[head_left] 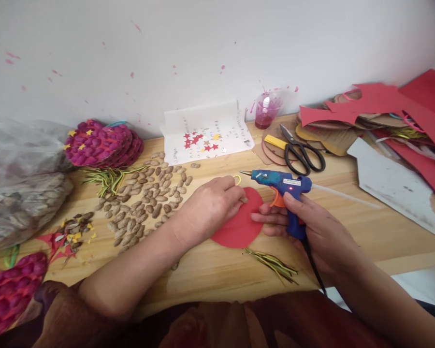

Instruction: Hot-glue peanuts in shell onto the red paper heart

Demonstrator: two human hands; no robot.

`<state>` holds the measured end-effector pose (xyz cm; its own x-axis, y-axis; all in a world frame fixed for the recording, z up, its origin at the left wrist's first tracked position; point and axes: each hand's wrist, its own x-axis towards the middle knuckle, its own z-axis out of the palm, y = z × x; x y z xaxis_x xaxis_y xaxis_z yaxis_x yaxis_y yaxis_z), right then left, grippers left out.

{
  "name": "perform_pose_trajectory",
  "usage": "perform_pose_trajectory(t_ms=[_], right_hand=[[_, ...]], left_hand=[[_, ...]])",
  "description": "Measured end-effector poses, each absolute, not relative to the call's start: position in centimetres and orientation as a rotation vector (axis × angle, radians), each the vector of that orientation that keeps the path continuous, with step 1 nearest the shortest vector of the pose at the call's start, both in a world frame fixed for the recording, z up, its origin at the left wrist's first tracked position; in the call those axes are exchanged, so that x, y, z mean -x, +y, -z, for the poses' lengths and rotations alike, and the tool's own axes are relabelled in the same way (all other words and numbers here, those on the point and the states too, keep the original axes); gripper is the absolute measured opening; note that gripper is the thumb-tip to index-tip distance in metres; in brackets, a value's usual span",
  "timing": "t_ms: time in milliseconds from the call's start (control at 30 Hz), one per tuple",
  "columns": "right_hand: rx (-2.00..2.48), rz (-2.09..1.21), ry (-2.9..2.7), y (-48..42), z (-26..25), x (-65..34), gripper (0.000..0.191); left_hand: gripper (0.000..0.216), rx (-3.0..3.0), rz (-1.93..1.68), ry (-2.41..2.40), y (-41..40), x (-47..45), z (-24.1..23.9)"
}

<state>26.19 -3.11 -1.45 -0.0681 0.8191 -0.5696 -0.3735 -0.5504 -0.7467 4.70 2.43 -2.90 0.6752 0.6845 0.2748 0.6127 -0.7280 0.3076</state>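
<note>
My right hand [311,224] grips a blue hot glue gun [293,188] with an orange trigger. A small light glows on its side, and its nozzle points left. A clear glue stick [344,195] sticks out of its back. My left hand [217,203] is closed over a red paper disc [239,234], its fingers pinching a small tan piece [244,199] that looks like a peanut shell. A yellow loop [237,180] shows at the disc's top edge. Left of that hand lie many peanut shells [130,212]. A bundle of green strands [271,266] lies just below the disc.
Black-handled scissors [304,154] and a plastic cup [266,113] stand behind the glue gun. Paper with small stars [203,140] lies at the back. Purple bumpy discs [97,145] and a plastic bag [21,193] are left; red scraps [377,104] pile up right.
</note>
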Motion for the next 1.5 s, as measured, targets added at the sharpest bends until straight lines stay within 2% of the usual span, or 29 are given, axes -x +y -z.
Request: perform_pose_trajectory(t_ms=[467,800,1000,1500], right_hand=[[1.355,-1.711,-0.533,-3.37,1.69,-26.0,0.029],[1.353,-1.719,-0.543,-3.4,1.45,-25.77,0.024],[1.346,-1.676,-0.533,-3.34,2.0,-25.79,0.033],[1.359,-1.684,-0.532,-3.29,1.71,-25.6,0.025]], left_hand=[[0.017,-2.593,-0.605,1.079,2.58,-4.51,2.85],[0.015,-2.517,-0.688,1.062,2.69,-4.54,3.0],[0.015,-2.536,-0.681,1.081,2.5,-4.59,2.95],[0.018,-2.523,-0.611,1.177,2.03,-4.98,3.06]])
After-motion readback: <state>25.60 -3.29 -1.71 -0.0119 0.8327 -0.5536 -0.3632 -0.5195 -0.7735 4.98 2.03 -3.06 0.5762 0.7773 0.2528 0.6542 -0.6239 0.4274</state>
